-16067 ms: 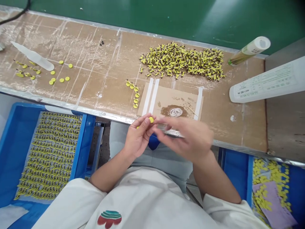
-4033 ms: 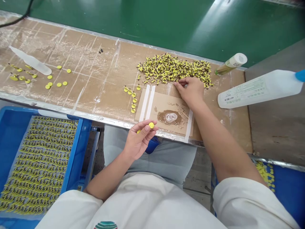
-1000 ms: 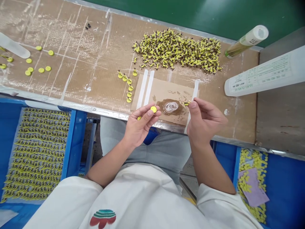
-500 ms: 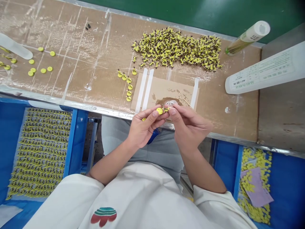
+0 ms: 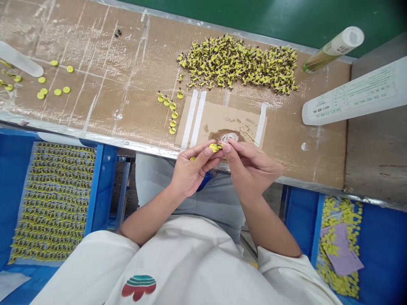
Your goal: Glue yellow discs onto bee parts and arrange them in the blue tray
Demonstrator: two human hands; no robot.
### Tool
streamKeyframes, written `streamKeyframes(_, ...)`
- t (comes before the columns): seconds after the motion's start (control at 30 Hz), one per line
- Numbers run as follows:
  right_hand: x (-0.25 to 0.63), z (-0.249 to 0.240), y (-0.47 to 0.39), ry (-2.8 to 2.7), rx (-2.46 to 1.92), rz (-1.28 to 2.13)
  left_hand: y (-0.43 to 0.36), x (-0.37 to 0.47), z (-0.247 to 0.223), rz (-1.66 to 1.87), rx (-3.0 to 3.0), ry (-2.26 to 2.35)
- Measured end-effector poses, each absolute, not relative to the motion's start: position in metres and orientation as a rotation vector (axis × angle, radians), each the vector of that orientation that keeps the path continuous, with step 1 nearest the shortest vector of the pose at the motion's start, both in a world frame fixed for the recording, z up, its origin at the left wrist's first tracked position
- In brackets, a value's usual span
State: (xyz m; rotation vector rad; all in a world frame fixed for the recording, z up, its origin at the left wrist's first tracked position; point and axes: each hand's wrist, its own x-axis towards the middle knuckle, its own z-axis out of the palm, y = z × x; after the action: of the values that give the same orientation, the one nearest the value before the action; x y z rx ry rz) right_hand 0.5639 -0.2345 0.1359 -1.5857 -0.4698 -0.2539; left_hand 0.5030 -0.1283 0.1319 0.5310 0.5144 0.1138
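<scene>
My left hand [image 5: 192, 171] pinches a round yellow disc [image 5: 213, 148] between thumb and fingers. More yellow [image 5: 192, 159] shows at the back of its curled fingers. Pressed against the disc is a small yellow-and-dark figurine [image 5: 219, 146], its far end in the fingertips of my right hand [image 5: 249, 167]. Both hands meet over the table's front edge. Just beyond them, a clear plastic piece [image 5: 229, 137] sits on a wet brown patch of a taped cardboard sheet [image 5: 219, 114]. Left of that sheet, several figurines on yellow discs [image 5: 172, 123] stand in a loose line.
A heap of figurines [image 5: 235, 61] lies at the back. At right are a white bottle [image 5: 349, 95] and a clear tube of thin sticks [image 5: 333, 48]. Loose yellow discs [image 5: 57, 92] lie far left. Blue bins hold rows of figurines [image 5: 57, 203] and yellow discs [image 5: 338, 254].
My right hand has brought the figurine leftward against the disc; a small gap showed between them before. My left hand has stayed nearly still.
</scene>
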Motion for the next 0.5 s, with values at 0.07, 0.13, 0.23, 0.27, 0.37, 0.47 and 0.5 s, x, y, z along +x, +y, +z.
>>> streamKeyframes(0.07,0.5640,0.1360,-0.2355,-0.501,-1.607,-0.261,-0.1283,0.5029,0.1319,0.120,0.535,0.531)
streamKeyframes(0.13,0.5638,0.1368,-0.2364,-0.527,-1.644,-0.269,-0.1286,0.5030,0.1322,0.128,0.536,0.544)
streamKeyframes(0.23,0.5630,0.1391,-0.2367,-0.540,-1.676,-0.284,-0.1292,0.5032,0.1327,0.135,0.526,0.561)
streamKeyframes(0.27,0.5627,0.1400,-0.2365,-0.539,-1.679,-0.290,-0.1294,0.5031,0.1327,0.136,0.521,0.565)
streamKeyframes(0.37,0.5621,0.1424,-0.2357,-0.545,-1.678,-0.310,-0.1298,0.5029,0.1323,0.137,0.524,0.570)
streamKeyframes(0.47,0.5622,0.1435,-0.2356,-0.578,-1.657,-0.308,-0.1296,0.5025,0.1312,0.145,0.552,0.582)
streamKeyframes(0.5,0.5623,0.1435,-0.2357,-0.590,-1.651,-0.299,-0.1294,0.5023,0.1307,0.152,0.559,0.588)
